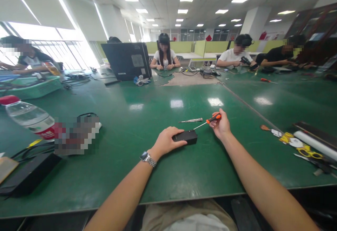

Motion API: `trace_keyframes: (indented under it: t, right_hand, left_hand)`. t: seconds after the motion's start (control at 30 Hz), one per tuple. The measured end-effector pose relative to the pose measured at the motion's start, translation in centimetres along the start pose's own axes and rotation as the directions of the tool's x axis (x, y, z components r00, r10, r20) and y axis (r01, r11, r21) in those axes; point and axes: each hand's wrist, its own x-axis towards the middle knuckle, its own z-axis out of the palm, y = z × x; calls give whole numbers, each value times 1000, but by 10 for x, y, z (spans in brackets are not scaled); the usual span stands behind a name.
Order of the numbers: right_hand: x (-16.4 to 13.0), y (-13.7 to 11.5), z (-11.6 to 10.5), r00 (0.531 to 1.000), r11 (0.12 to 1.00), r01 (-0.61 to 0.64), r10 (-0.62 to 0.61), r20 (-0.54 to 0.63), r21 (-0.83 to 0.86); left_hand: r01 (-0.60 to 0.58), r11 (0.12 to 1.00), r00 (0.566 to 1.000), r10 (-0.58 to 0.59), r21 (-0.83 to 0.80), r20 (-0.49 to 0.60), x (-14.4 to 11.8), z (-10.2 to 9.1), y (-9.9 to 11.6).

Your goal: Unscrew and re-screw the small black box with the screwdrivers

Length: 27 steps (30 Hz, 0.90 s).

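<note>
My left hand [166, 140] grips a small black box [187, 137] that lies flat on the green table [168, 175]. My right hand [220, 125] holds an orange-handled screwdriver [212, 119], whose thin shaft slants down to the box's top right edge. A second tool with a silver shaft [190, 120] lies on the table just behind the box. A metal watch [147, 158] is on my left wrist.
A water bottle [27, 116] lies at the left, with a black flat device [28, 176] and cables near the front left edge. Yellow scissors [306, 151] and a white tube [314, 144] lie at the right. Several people sit at the far side behind a black laptop [127, 60].
</note>
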Motion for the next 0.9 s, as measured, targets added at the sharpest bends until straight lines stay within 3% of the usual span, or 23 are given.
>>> trace_keyframes:
  t: [0.13, 0.3, 0.47, 0.9]
  right_hand:
    - [-10, 5, 17, 987, 984, 161, -160, 15, -71]
    - [-16, 0, 22, 948, 936, 315, -318, 7, -159]
    - [-16, -8, 21, 949, 945, 311, -315, -25, -105]
    - [-14, -2, 19, 923, 891, 374, -386, 5, -256]
  left_hand:
    - [4, 1000, 1000, -4, -4, 0, -3, 1, 6]
    - [4, 1000, 1000, -4, -17, -1, -4, 1, 10]
    - [14, 1000, 1000, -14, -27, -4, -5, 0, 8]
    - [12, 999, 1000, -11, -40, 12, -5, 0, 9]
